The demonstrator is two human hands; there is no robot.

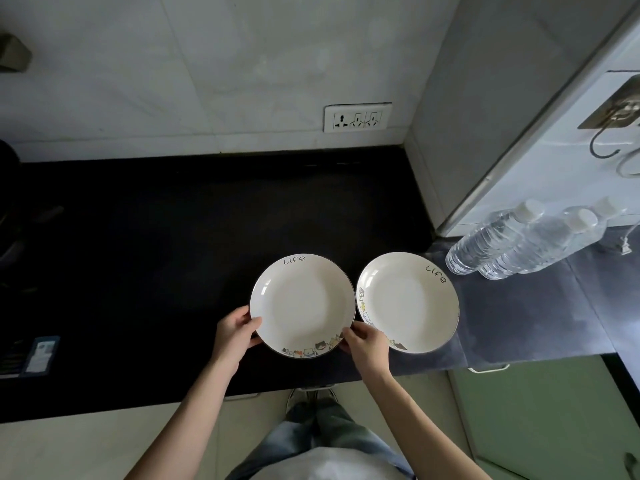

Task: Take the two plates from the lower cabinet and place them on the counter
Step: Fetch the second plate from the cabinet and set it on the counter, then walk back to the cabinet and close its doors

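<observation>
Both plates are at counter height, side by side over the near edge of the dark counter [156,254].

- Left plate [303,304]: white and deep-rimmed, with "Life" printed at its 12 o'clock and a cartoon strip at its 5 o'clock. You hold it with both hands.
- Your left hand [235,332] grips the rim at the plate's 8 o'clock. The thumb lies on top of the rim and the fingers are curled below it, out of sight.
- Your right hand [363,344] grips the same rim at about 4 o'clock, thumb on top. This hand also covers the 7 o'clock edge of the right plate [408,301] — I cannot tell if it touches that plate.
- The hands are apart, one clamped on each side of the left plate.
- I cannot tell whether the left plate sits on the counter or is just above it.
- Right plate: it lies flat with no hand holding it, partly on the black surface and partly on the grey section, with "Life" at its 1 o'clock. It is just beside the left plate — the rims are very close, and I can't confirm contact.

Surroundings: the water bottles [519,240] lie at 2 o'clock from the right plate, and the wall socket [357,117] is at 12 o'clock.
</observation>
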